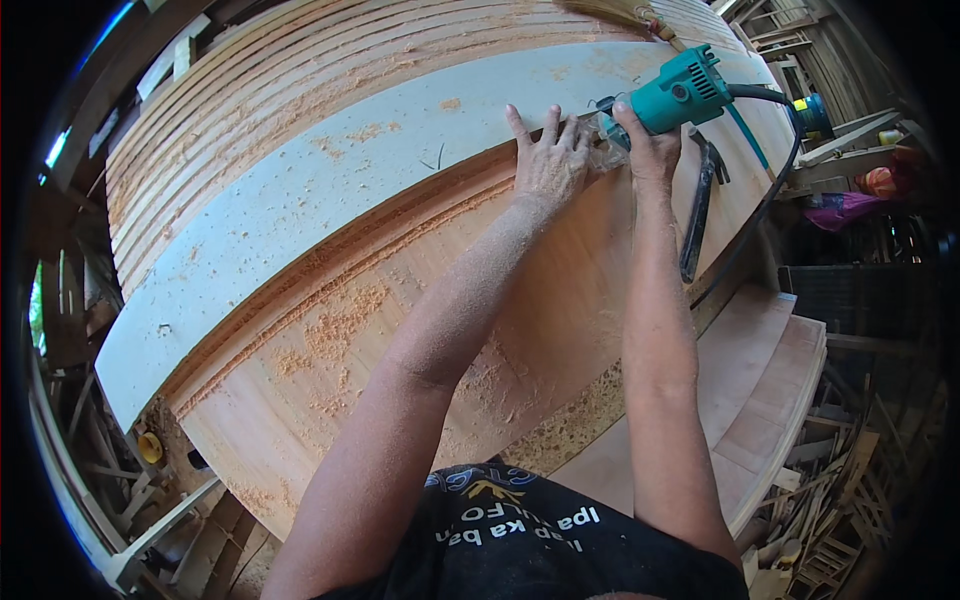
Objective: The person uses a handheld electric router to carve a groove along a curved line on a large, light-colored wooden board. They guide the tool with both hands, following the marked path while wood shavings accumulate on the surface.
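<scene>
A teal trim router (672, 95) lies tilted at the upper right, its clear base against the inner edge of a pale curved board (330, 155). Around the router's lower body my right hand (650, 145) is closed, thumb on top; some of its fingers are hidden. My left hand (550, 165), coated in dust, is spread out beside the base, fingertips reaching onto the curved board. Below that board's edge runs a recessed strip along a wide wooden panel (540, 300), which is strewn with shavings (345, 325). The cutting bit cannot be seen.
A dark clamp-like metal bar (697, 215) stands right of my right wrist. The router's black cord (765, 200) curves down the right side. Grooved slats (250, 100) and a straw brush (605, 10) lie at the far side. Scrap wood (830, 510) piles at lower right.
</scene>
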The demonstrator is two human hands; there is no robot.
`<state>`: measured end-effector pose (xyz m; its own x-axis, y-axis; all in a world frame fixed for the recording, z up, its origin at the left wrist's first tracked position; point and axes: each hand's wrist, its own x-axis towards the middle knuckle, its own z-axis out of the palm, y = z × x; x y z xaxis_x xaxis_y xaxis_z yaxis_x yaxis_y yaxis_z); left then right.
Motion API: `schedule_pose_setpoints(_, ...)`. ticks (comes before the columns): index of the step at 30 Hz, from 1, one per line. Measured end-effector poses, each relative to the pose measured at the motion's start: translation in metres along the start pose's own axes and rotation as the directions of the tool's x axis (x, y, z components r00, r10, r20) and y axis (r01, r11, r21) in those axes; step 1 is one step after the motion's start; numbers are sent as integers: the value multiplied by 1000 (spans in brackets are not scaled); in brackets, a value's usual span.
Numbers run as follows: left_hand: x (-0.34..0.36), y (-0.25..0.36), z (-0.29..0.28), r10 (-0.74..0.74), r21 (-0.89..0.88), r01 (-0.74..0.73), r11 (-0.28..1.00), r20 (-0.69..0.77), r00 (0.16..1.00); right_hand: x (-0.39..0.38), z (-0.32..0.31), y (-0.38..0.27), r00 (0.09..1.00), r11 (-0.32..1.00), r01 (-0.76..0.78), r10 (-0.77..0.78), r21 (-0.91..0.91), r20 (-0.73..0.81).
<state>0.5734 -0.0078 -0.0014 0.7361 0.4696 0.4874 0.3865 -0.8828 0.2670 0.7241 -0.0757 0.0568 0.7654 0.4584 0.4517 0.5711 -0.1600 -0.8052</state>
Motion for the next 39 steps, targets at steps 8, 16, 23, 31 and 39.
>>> schedule_pose_setpoints(8, 6, 2, 3, 5, 21, -4, 1000, -28, 1000, 7, 0, 3, 1000, 1000, 3, -3, 1, -10)
schedule_pose_setpoints(16, 15, 14, 6, 33, -36, -34, 999, -24, 999, 14, -14, 13, 1000, 997, -13, 14, 72, -16)
schedule_pose_setpoints(23, 19, 2, 17, 20, -16, -22, 1000, -106, 994, 16, 2, 11, 998, 999, -43, 42, -25, -45)
schedule_pose_setpoints(31, 27, 20, 18, 35, -9, -35, 999, -9, 999, 23, -18, 17, 999, 999, -38, 37, -30, -37)
schedule_pose_setpoints(39, 35, 19, 24, 31, 6, -31, 999, 15, 999, 28, -16, 20, 998, 999, -34, 34, -15, -46)
